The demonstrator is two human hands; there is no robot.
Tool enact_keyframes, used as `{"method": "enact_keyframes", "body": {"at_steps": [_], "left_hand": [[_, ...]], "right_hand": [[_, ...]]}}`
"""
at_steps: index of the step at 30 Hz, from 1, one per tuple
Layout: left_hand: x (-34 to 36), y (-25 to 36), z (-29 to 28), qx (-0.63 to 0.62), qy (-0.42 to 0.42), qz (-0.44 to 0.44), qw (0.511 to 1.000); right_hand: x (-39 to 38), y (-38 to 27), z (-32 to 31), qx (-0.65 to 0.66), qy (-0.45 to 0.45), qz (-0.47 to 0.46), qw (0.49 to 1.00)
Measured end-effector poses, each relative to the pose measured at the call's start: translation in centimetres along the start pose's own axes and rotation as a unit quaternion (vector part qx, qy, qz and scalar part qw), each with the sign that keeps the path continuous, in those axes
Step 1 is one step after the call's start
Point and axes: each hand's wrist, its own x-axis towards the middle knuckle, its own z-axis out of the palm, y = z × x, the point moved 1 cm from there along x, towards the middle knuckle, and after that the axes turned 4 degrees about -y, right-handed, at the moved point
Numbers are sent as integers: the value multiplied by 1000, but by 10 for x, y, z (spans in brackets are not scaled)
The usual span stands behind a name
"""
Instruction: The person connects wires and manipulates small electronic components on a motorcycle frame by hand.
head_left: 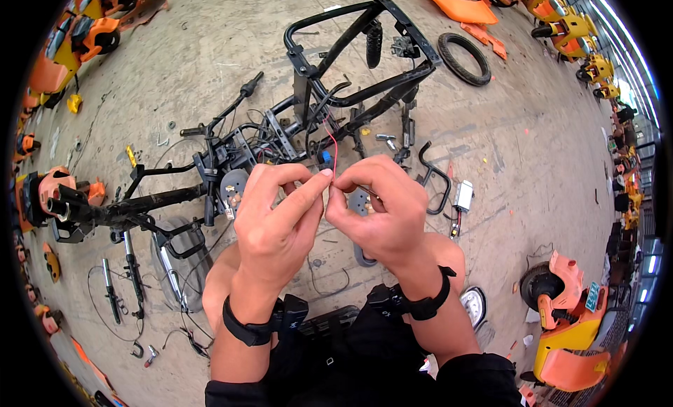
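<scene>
A thin red wire (pixel 335 146) runs down from the black scooter frame (pixel 301 98) to my fingertips. My left hand (pixel 284 211) pinches at the wire's lower end with thumb and forefinger. Right beside it, my right hand (pixel 382 207) is closed too, its thumb and forefinger pressed together on the wire; a thin dark strand shows by its curled fingers. Their tips nearly touch, so the exact end of the wire is hidden. Just beyond the fingers sits a small blue-and-black part (pixel 324 158). Both wrists wear black straps.
Past my hands the bare frame lies on the concrete floor with cables and tubes. A tyre (pixel 464 58) lies at the far right, a silver box (pixel 463 195) nearer. Shock absorbers (pixel 132 267) lie at the left. An orange-and-yellow scooter (pixel 571 330) stands at the near right; more line both sides.
</scene>
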Motion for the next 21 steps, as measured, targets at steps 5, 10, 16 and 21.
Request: {"method": "enact_keyframes", "body": {"at_steps": [5,10,16,21], "left_hand": [[0,-1,0,6,-10,14,1000],[1,-1,-2,-7,-35,12,999],[2,-4,-3,-34,-57,19,998],[3,-4,-4,-52,-69,19,996]], "right_hand": [[-1,2,-1,1,-5,8,1000],[-1,0,-2,-20,-17,33,999],[-2,1,-2,-43,-20,28,998],[-5,3,-1,-49,-30,17,998]]}}
